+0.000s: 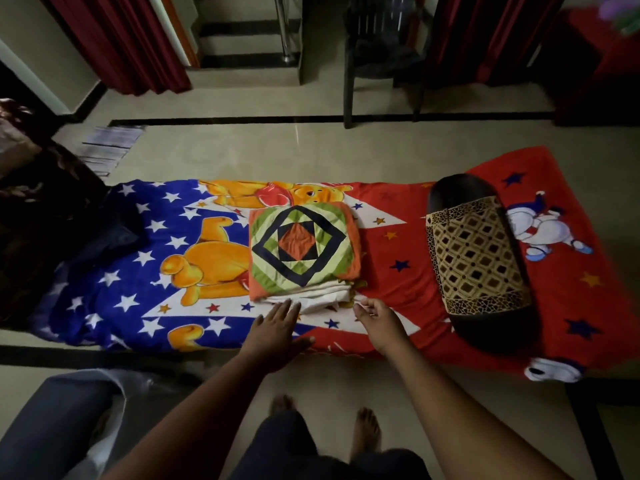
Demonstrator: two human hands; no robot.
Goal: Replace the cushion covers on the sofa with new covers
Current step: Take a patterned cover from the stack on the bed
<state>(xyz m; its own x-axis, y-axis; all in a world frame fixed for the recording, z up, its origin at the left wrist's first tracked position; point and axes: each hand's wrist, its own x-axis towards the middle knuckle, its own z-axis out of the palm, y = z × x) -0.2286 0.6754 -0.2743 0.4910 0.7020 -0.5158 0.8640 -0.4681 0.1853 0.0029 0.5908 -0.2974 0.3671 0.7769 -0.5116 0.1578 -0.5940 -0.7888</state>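
Note:
A square cushion (302,247) in a green, orange and navy diamond-pattern cover lies in the middle of a low mattress (408,271) with a cartoon sheet. White fabric (318,301) sticks out from the cushion's near edge. My left hand (277,332) lies flat with straight fingers, its fingertips touching the white fabric. My right hand (377,320) has loosely curled fingers at the fabric's right corner; whether it pinches the cloth is unclear. A dark bolster (479,258) with a gold lattice cover lies to the right on the red part of the sheet.
A dark blue cloth (117,230) and a brown sofa or blanket (31,188) sit at the left. A chair (384,60) and red curtains (121,43) stand beyond the mattress. A grey cushion in plastic (62,424) lies near my feet on the tiled floor.

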